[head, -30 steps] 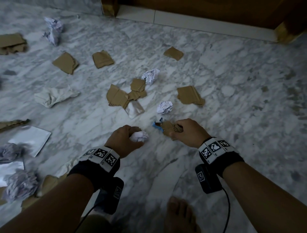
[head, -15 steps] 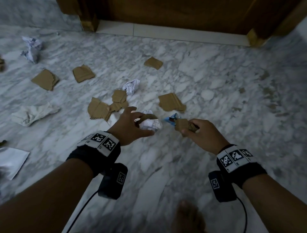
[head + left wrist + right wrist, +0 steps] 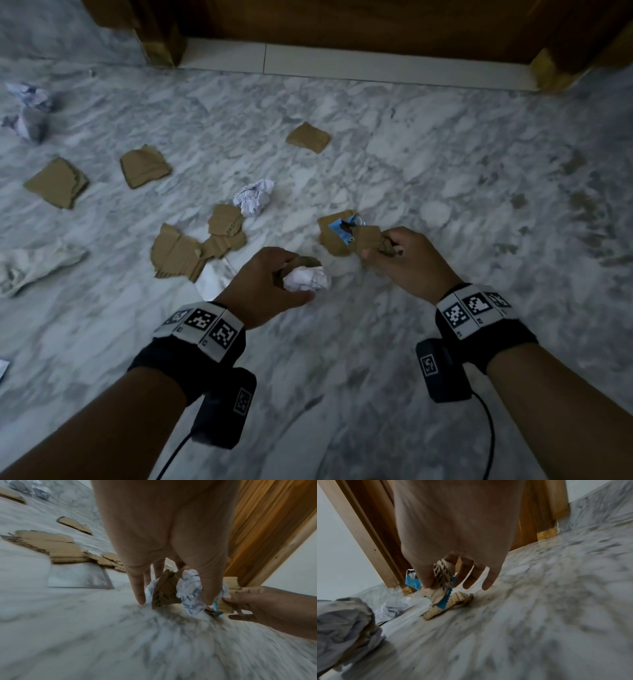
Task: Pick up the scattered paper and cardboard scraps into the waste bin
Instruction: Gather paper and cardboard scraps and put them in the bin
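My left hand (image 3: 274,277) grips a crumpled white paper ball (image 3: 306,278) together with a brown cardboard scrap (image 3: 165,589), just above the marble floor. To its right, my right hand (image 3: 394,253) pinches a bundle of cardboard scraps with a blue printed piece (image 3: 344,229); the wrist view shows the thumb and forefinger closed on that bundle (image 3: 442,582). A flat cardboard scrap (image 3: 334,240) lies on the floor under the right hand. No waste bin is in view.
Loose cardboard scraps lie to the left (image 3: 191,250), (image 3: 145,165), (image 3: 56,182) and further off (image 3: 308,137). Crumpled paper (image 3: 253,197), (image 3: 29,113) and a pale rag-like piece (image 3: 37,267) lie around. A wooden door frame (image 3: 342,27) closes the far side.
Both hands have risen from the floor and moved forward with their scraps. The left hand now holds a cardboard scrap with its paper ball. The view has shifted toward the door.
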